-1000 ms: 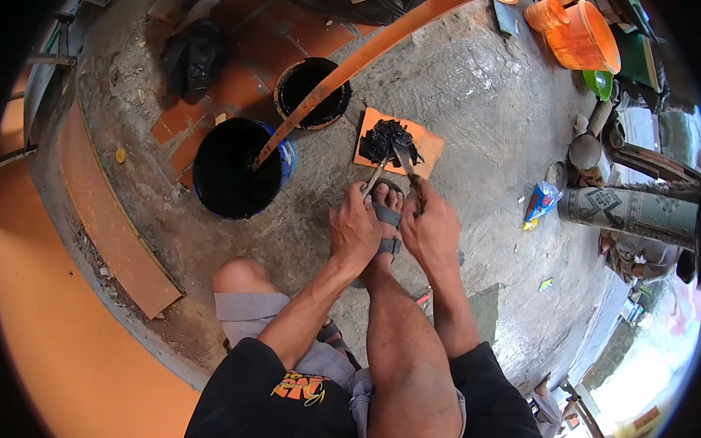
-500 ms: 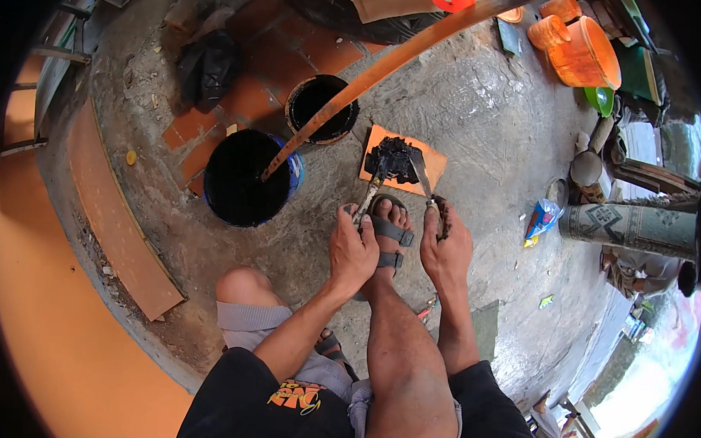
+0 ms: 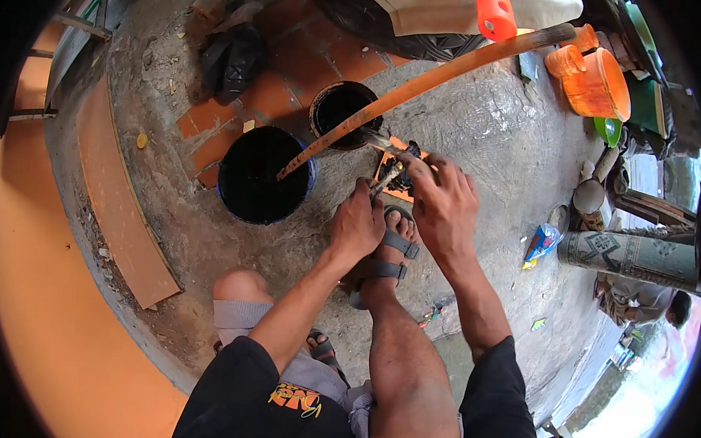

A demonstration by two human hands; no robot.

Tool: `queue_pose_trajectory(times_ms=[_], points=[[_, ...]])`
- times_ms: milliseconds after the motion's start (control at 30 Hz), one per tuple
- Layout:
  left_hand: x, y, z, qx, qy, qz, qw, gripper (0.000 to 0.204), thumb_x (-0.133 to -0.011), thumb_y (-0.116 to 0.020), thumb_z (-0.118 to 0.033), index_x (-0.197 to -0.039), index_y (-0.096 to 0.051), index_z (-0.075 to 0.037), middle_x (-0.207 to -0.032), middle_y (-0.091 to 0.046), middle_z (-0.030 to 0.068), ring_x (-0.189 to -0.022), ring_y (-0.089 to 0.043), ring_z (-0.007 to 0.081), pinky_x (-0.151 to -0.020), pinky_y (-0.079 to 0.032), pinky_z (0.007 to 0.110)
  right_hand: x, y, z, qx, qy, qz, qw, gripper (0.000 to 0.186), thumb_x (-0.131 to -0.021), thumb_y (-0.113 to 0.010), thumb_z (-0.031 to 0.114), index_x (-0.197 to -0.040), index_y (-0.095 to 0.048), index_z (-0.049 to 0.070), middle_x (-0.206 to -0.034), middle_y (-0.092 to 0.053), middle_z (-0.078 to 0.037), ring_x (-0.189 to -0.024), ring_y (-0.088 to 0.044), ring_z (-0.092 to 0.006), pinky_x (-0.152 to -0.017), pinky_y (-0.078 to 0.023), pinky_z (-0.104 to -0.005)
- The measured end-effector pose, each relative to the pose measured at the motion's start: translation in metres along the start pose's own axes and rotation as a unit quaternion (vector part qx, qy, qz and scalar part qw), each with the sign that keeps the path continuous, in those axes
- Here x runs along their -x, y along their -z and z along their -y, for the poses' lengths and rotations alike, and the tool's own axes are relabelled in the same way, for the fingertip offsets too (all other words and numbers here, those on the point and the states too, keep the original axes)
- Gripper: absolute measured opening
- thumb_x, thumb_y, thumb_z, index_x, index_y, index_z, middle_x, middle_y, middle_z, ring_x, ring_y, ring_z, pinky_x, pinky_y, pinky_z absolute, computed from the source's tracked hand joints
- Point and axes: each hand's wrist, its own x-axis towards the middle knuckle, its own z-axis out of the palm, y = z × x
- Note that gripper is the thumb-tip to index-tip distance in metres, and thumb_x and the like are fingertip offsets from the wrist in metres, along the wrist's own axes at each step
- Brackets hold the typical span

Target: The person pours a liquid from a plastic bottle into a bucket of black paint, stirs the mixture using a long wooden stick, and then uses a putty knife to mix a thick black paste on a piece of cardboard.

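Note:
My left hand point(image 3: 356, 225) is closed around the dark, crusted handle of a narrow tool point(image 3: 387, 178), whose far end lies over black paste on a small orange board point(image 3: 398, 194). My right hand point(image 3: 447, 211) grips a putty knife point(image 3: 382, 141), its blade pointing left toward the rim of the smaller bucket point(image 3: 315, 116). Whether the blade touches that rim I cannot tell. Dark contents show inside this bucket. My right hand and the knife partly cover the board and paste. My sandalled foot point(image 3: 398, 238) rests just below the board.
A larger bucket point(image 3: 312, 176) of black material stands left, with a long wooden stick point(image 3: 425, 72) leaning out of it across the smaller bucket. A black plastic bag point(image 3: 232, 59) lies beyond. Orange tubs point(image 3: 598, 85) stand far right; a rolled mat point(image 3: 631, 253) lies at right.
My right hand has lifted and moved up and left, swinging the putty knife from the paste toward the smaller bucket. My left hand stays near the board with its tool.

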Motion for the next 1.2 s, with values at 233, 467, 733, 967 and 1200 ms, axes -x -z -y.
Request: queue_pose_trajectory(times_ms=[233,467,733,967,1200], points=[[-0.014,-0.009,0.004,0.002,-0.038,0.005,0.999,0.03,-0.09,-0.052,-0.008,-0.117,-0.044,0.003,-0.092,-0.062,0.0325,-0.088,-0.06,0.0497,-0.075,-0.047,0.056,-0.018,-0.01,-0.012,0.167,0.113,-0.014,0.979,0.044,-0.078,-0.061,0.012,-0.119,-0.064,0.027,-0.109,-0.057,-0.006,-0.093,-0.056,-0.0226,-0.077,-0.04,-0.0381],[-0.022,-0.002,0.011,0.008,-0.082,-0.03,0.996,0.048,-0.091,-0.051,-0.009,-0.135,-0.035,-0.001,-0.095,-0.064,0.0318,-0.088,-0.062,0.0487,-0.076,-0.048,0.055,-0.027,-0.009,-0.018,0.245,0.189,-0.01,0.951,0.036,-0.081,-0.055,0.019,-0.115,-0.066,0.023,-0.104,-0.059,-0.006,-0.091,-0.054,-0.0194,-0.079,-0.037,-0.0395],[-0.025,0.004,0.008,-0.016,-0.023,-0.004,1.0,0.062,-0.091,-0.051,-0.012,-0.145,-0.021,-0.008,-0.091,-0.065,0.0314,-0.087,-0.062,0.0501,-0.08,-0.047,0.056,-0.028,0.008,-0.011,0.22,0.184,0.05,0.957,0.035,-0.081,-0.055,0.02,-0.114,-0.065,0.018,-0.095,-0.057,-0.006,-0.081,-0.053,-0.0185,-0.073,-0.036,-0.0373],[-0.024,0.004,0.006,-0.034,0.033,0.013,0.999,0.065,-0.091,-0.049,-0.014,-0.147,-0.016,-0.012,-0.089,-0.065,0.0321,-0.086,-0.063,0.0498,-0.083,-0.046,0.056,-0.023,0.024,-0.012,0.225,0.188,0.062,0.954,0.037,-0.08,-0.056,0.02,-0.116,-0.063,0.015,-0.09,-0.054,-0.006,-0.075,-0.053,-0.0185,-0.066,-0.036,-0.0348],[-0.024,0.0,0.013,-0.03,0.01,-0.008,0.999,0.067,-0.09,-0.05,-0.014,-0.147,-0.015,-0.012,-0.088,-0.065,0.0323,-0.085,-0.063,0.0488,-0.081,-0.047,0.056,-0.029,0.02,-0.006,0.225,0.165,0.029,0.96,0.038,-0.08,-0.057,0.019,-0.118,-0.063,0.016,-0.092,-0.053,-0.006,-0.076,-0.052,-0.0182,-0.066,-0.036,-0.0347]])
